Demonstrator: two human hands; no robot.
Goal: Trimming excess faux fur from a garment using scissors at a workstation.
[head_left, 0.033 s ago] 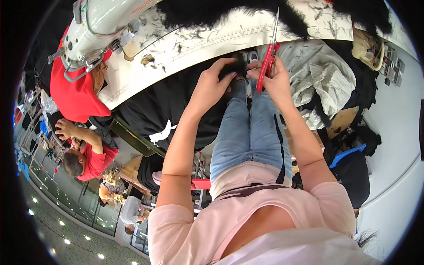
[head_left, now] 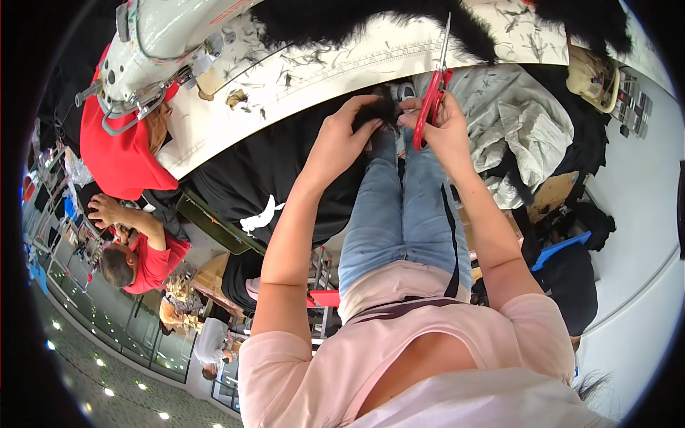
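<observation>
My left hand (head_left: 338, 146) is closed round a tuft of black fluffy trim (head_left: 377, 111), just off the table's near edge and above my knees. Red-handled scissors (head_left: 430, 108) sit in my right hand (head_left: 451, 137), their blades pointing away over the table. The thumb and fingertips of that hand pinch together close to the trim; whether they grip its edge I cannot make out. More black fluffy trim (head_left: 342, 23) lies along the far part of the white table (head_left: 307, 107), amid scattered dark clippings.
A white sewing machine (head_left: 146, 64) stands at the left, with red cloth (head_left: 114, 150) under it. Black cloth (head_left: 278, 164) hangs below the table edge. Crumpled grey-white fabric (head_left: 521, 128) is at the right. A co-worker in a red shirt (head_left: 160, 260) sits at the left.
</observation>
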